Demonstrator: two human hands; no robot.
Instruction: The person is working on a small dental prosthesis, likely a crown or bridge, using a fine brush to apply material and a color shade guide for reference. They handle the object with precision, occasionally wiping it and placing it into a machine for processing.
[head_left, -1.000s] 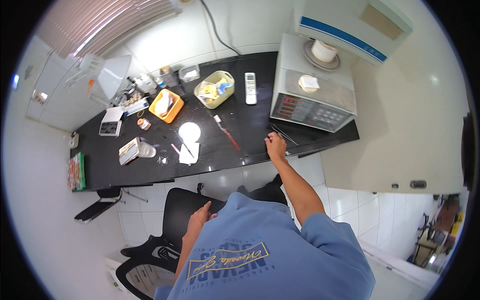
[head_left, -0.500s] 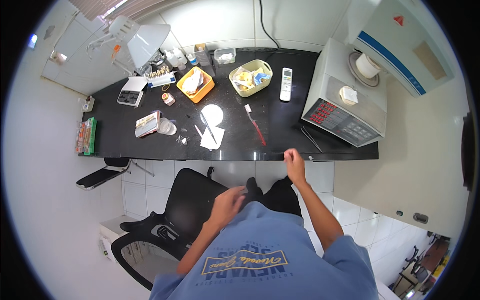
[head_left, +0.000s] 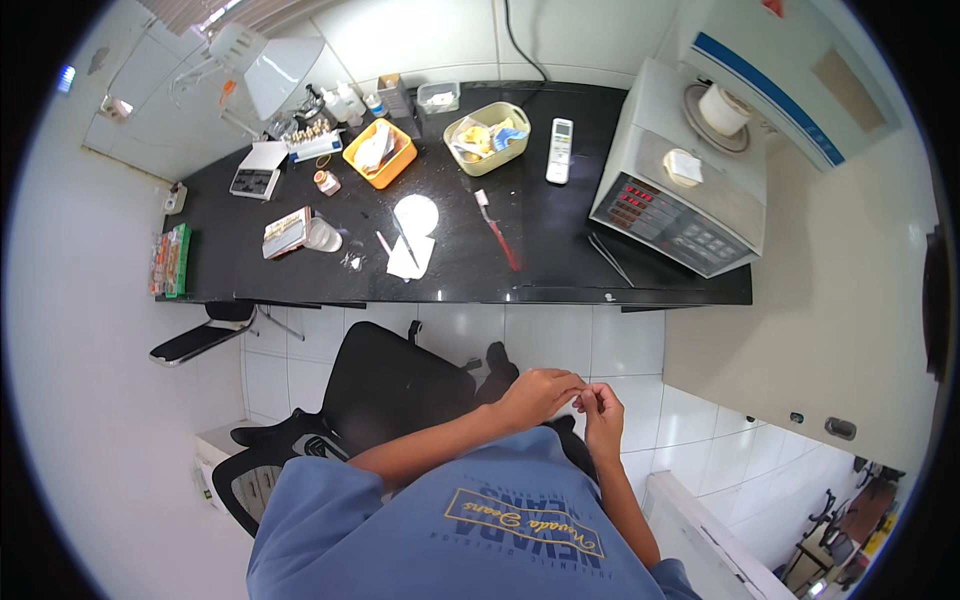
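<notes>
My left hand (head_left: 542, 396) and my right hand (head_left: 602, 418) meet in front of my body, just short of the black counter (head_left: 370, 287). Their fingertips are pinched together and touch each other. Anything between them is too small or hidden to make out. Closest on the counter lie a pair of metal tweezers (head_left: 611, 260) and a red-handled toothbrush (head_left: 499, 234). To the left, a slim pen-like tool (head_left: 405, 240) rests across a white paper sheet (head_left: 420, 262) and a round white disc (head_left: 417, 213).
A control-panel furnace (head_left: 690, 160) stands at the right end. Further back are a white remote (head_left: 560, 152), a green basket (head_left: 477, 168) and an orange basket (head_left: 385, 179). A clear cup (head_left: 324, 236) sits at the left. Beside me is a black swivel chair (head_left: 385, 385).
My right hand has drawn back from the counter edge toward my body. My left hand has moved right, and the two now meet. The view has shifted slightly.
</notes>
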